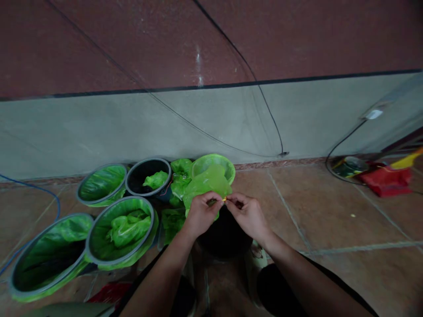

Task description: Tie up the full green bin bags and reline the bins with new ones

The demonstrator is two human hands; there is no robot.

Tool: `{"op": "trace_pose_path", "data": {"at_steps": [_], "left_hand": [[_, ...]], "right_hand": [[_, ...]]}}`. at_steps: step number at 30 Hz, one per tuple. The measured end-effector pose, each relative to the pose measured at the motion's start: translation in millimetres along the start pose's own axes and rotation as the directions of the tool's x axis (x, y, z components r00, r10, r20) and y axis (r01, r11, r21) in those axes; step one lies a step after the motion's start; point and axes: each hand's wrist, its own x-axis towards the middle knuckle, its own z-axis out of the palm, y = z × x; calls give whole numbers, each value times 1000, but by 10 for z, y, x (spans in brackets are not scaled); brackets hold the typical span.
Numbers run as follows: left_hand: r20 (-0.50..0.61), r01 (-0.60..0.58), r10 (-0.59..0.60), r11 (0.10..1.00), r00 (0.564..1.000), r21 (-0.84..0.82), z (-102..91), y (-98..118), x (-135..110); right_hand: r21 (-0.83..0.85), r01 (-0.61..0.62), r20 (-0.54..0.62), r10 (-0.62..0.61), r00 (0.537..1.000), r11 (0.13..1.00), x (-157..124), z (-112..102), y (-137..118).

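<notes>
My left hand (205, 211) and my right hand (246, 213) meet at the middle, each closed in a pinch. Between their fingertips shows a small yellow piece (224, 199), too small for me to tell its kind. A thin light-green plastic bag (206, 181) spreads just behind my left hand; whether the fingers touch it I cannot tell. Below both hands a dark round bin (225, 240) stands between my feet. Past the bag is a light-green lined tub (228, 165).
Grey-rimmed bins with green liners stand at left: a near one (20, 268), a middle one (95, 259) and a back one (81, 193), beside a black bin (132, 178). A blue hose (54, 198) lies far left. A red dustpan (385, 180) and black cable (330, 152) are at right.
</notes>
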Motion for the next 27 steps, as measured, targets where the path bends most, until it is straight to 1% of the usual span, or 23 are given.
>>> {"op": "trace_pose_path", "data": {"at_steps": [2, 4, 5, 7, 8, 9, 11, 13, 14, 15, 17, 19, 21, 23, 27], "left_hand": [[19, -8, 7, 1000, 1000, 14, 9, -10, -2], [32, -1, 2, 1000, 999, -9, 23, -15, 2], [37, 9, -8, 999, 999, -33, 30, -13, 5], [46, 43, -38, 994, 998, -102, 36, 0, 13], [51, 65, -58, 988, 997, -142, 36, 9, 16], [53, 87, -79, 979, 995, -182, 34, 19, 19], [36, 123, -117, 958, 992, -259, 23, 39, 25], [3, 152, -159, 934, 987, -322, 9, 52, 31], [-7, 167, -180, 925, 984, -342, 2, 55, 35], [-7, 182, -197, 918, 980, -352, -4, 55, 40], [7, 208, -219, 911, 976, -357, -8, 52, 52], [16, 224, -233, 908, 972, -353, 1, 47, 61], [7, 236, -249, 906, 968, -352, 20, 43, 66], [4, 246, -261, 905, 965, -348, 36, 43, 65], [29, 252, -257, 916, 966, -313, 41, 45, 52]], "right_hand": [[-22, -18, -8, 18, 1000, 1000, 8, 0, -4], [1, -35, -17, 35, 999, 999, 18, 7, -9], [42, -54, -19, 55, 998, 998, 24, 13, -11], [198, -131, -10, 135, 991, 971, 39, 27, -20], [302, -183, 5, 191, 982, 935, 45, 33, -27], [408, -238, 31, 247, 969, 881, 51, 37, -37], [584, -323, 101, 328, 939, 744, 58, 35, -64], [684, -354, 153, 349, 925, 638, 59, 17, -88], [709, -351, 162, 344, 925, 611, 57, 5, -95], [719, -341, 163, 330, 930, 606, 55, -7, -97], [698, -315, 150, 299, 942, 643, 51, -25, -88], [648, -278, 114, 270, 956, 709, 49, -28, -63], [593, -219, 62, 226, 972, 775, 51, -17, -32], [555, -152, 30, 163, 986, 818, 57, 0, -4], [444, -58, 30, 50, 998, 894, 60, 23, 36]]}}
